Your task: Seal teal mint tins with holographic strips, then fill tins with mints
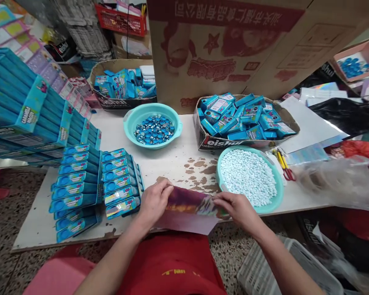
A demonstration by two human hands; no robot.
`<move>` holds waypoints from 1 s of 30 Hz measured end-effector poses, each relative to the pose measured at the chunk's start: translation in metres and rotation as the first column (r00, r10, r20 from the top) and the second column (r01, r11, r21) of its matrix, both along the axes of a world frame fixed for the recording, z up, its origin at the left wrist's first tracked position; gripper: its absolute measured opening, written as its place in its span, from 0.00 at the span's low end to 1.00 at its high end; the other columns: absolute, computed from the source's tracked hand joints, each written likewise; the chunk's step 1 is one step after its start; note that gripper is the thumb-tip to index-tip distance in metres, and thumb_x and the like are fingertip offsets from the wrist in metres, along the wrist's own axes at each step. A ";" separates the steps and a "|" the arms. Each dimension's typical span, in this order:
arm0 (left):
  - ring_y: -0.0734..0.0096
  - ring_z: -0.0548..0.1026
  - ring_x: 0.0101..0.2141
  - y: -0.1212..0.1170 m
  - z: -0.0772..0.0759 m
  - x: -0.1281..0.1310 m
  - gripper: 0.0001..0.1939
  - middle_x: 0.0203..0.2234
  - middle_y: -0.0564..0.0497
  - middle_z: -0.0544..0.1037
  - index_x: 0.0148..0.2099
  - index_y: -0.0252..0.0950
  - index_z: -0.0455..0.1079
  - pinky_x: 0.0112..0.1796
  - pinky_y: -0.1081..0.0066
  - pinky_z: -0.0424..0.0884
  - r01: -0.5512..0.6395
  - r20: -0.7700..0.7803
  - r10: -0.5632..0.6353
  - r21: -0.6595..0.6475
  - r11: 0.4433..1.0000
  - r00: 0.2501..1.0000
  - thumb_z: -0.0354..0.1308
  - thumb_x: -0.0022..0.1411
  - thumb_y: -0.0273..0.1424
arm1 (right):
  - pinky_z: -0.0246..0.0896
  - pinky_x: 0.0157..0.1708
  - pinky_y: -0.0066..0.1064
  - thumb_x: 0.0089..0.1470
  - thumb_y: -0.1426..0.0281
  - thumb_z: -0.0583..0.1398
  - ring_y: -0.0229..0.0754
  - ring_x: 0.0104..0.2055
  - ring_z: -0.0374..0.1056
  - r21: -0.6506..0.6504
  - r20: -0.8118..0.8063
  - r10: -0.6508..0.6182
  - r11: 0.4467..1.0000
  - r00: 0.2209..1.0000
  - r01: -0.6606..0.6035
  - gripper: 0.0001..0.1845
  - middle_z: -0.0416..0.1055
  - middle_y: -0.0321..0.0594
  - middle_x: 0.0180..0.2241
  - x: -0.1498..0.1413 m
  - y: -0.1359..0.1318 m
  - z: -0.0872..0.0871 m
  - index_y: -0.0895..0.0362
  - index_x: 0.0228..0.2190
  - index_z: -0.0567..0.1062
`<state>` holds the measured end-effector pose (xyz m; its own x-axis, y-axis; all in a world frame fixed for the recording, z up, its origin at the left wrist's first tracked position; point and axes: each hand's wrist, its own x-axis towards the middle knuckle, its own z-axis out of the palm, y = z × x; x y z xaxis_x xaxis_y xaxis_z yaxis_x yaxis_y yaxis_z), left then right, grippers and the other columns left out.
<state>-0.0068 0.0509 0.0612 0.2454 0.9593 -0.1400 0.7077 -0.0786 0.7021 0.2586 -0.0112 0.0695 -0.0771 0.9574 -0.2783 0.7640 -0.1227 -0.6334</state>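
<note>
My left hand (156,201) pinches the left end of a printed card sheet (187,209), blurred by motion, with dark purple and orange print above a pale lower part. At the sheet's right end, my right hand (236,208) grips the edge between thumb and fingers. The sheet is held over the table's front edge, above my lap. Close to my right hand stands a turquoise bowl (279,189) full of small pale blue-white candies (249,176). Left of my left hand, blue candy packs (119,180) stand in a row on the table.
A second turquoise bowl (129,131) contains blue and silver round caps. Two cut cartons, a right one (215,143) and a left one (110,102), hold blue boxes. Stacked blue packs (33,102) rise at left. Scissors (286,168) lie right of the candies; a big carton (184,90) stands behind.
</note>
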 end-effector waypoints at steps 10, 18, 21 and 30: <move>0.55 0.68 0.52 0.014 -0.052 0.038 0.16 0.45 0.41 0.76 0.50 0.39 0.70 0.54 0.53 0.54 0.315 -0.406 -0.258 0.079 0.946 0.877 0.48 0.64 0.35 | 0.52 0.25 0.27 0.47 0.63 0.60 0.38 0.23 0.63 -0.101 -0.228 -0.058 0.994 0.972 0.035 0.11 0.71 0.34 0.19 -0.023 0.052 -0.075 0.54 0.19 0.76; 0.57 0.75 0.42 0.070 -0.080 0.054 0.13 0.35 0.43 0.80 0.36 0.38 0.73 0.44 0.59 0.58 0.232 -0.386 -0.330 -0.279 0.932 0.861 0.48 0.62 0.33 | 0.61 0.29 0.31 0.46 0.61 0.58 0.42 0.27 0.68 -0.120 -0.354 -0.253 0.967 0.900 0.225 0.15 0.76 0.38 0.25 -0.026 0.096 -0.128 0.57 0.29 0.80; 0.57 0.75 0.41 0.081 -0.090 0.055 0.11 0.33 0.44 0.80 0.34 0.39 0.74 0.44 0.59 0.57 0.218 -0.371 -0.325 -0.302 0.928 0.870 0.49 0.59 0.31 | 0.64 0.31 0.33 0.48 0.60 0.56 0.44 0.30 0.71 -0.133 -0.391 -0.297 0.955 0.871 0.266 0.21 0.78 0.42 0.30 -0.023 0.098 -0.143 0.59 0.37 0.79; 0.63 0.75 0.39 0.087 -0.119 0.094 0.13 0.33 0.52 0.80 0.38 0.43 0.76 0.41 0.67 0.58 0.264 -0.157 -0.325 -0.319 0.910 0.932 0.50 0.61 0.36 | 0.62 0.46 0.43 0.53 0.58 0.54 0.51 0.46 0.70 -0.072 -0.309 -0.321 0.947 0.895 0.314 0.25 0.75 0.49 0.43 -0.014 0.094 -0.163 0.58 0.49 0.74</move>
<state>0.0870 0.1381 -0.0576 0.4476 0.7575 -0.4753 0.8123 -0.1222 0.5702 0.2445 0.0829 -0.0938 0.1441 0.9402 -0.3087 0.4453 -0.3402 -0.8282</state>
